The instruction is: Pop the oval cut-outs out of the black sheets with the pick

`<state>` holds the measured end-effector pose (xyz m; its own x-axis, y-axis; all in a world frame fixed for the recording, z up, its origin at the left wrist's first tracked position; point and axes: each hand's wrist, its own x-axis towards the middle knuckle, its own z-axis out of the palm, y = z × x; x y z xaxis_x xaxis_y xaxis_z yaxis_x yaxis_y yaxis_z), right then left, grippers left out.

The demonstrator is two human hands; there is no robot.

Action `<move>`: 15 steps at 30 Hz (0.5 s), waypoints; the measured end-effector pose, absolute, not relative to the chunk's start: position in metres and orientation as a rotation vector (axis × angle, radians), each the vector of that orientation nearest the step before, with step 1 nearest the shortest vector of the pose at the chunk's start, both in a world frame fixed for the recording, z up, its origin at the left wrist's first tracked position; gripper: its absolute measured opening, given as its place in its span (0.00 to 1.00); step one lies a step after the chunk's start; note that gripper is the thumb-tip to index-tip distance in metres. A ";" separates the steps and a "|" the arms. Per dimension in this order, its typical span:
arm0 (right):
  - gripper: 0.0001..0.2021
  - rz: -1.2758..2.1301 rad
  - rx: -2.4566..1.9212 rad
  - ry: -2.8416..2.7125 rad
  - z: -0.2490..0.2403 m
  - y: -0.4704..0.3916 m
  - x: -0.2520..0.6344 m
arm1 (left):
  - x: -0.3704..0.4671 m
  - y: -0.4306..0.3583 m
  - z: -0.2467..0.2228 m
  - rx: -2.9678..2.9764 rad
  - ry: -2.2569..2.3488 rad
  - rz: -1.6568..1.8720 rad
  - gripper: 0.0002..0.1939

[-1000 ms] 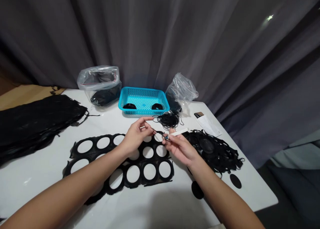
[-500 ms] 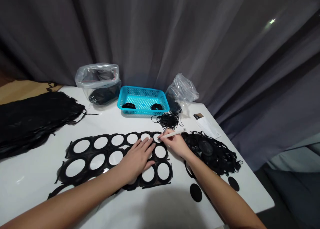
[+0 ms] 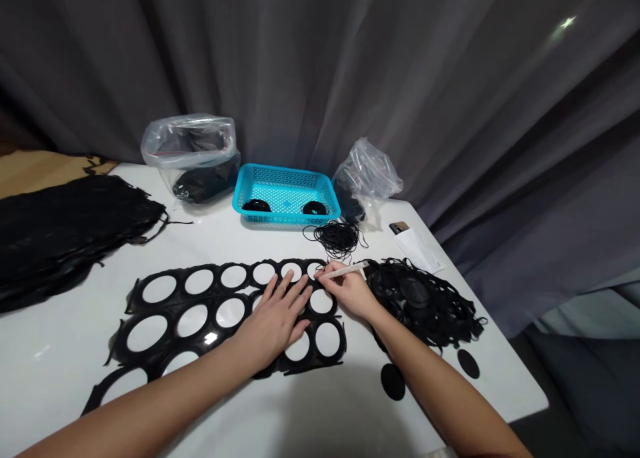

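Observation:
A black sheet with rows of round holes (image 3: 207, 301) lies flat on the white table, the tabletop showing through the holes. My left hand (image 3: 270, 321) rests on it with fingers spread. At the sheet's far right corner my right hand (image 3: 347, 288) is closed around a slim white pen-like tool (image 3: 345, 270). The tool's tip is down at the rim of the corner hole; its exact kind I cannot make out. Right of that hand lies a heap of black cut-out scraps (image 3: 425, 305). Two black discs (image 3: 393, 381) lie near my right forearm.
Behind the sheet stands a blue basket (image 3: 286, 223) holding black rings. Clear plastic bags (image 3: 193, 158) with black contents flank it. A tangle of thin black rings (image 3: 340, 239) sits before it. Black sheets (image 3: 70, 231) are stacked left. A phone (image 3: 399, 227) and white paper (image 3: 417, 250) lie right.
The right hand and its tool have shifted slightly around the corner hole, the tool now lying lower. The left hand stays on the sheet, and the whole view has tilted a little.

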<state>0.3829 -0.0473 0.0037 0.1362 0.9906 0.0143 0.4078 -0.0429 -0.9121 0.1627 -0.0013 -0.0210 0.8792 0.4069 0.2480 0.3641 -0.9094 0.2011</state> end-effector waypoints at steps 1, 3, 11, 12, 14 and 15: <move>0.08 0.882 -1.590 -1.405 0.004 -0.047 0.383 | 0.163 -0.002 -0.020 2.900 0.592 0.425 0.28; 0.08 0.874 -1.599 -1.425 0.005 -0.048 0.384 | 0.163 -0.002 -0.019 2.900 0.579 0.407 0.28; 0.04 0.428 -1.591 -1.940 0.013 -0.049 0.381 | 0.163 -0.002 -0.017 2.916 0.577 0.354 0.28; 0.05 0.353 -1.618 -1.952 0.017 -0.046 0.386 | 0.163 -0.001 -0.017 2.915 0.575 0.353 0.28; 0.06 0.224 -1.704 -1.853 0.026 -0.034 0.402 | 0.164 -0.001 -0.018 2.909 0.569 0.353 0.28; 0.07 0.157 -1.753 -1.759 0.031 -0.027 0.413 | 0.164 0.000 -0.018 2.909 0.571 0.348 0.28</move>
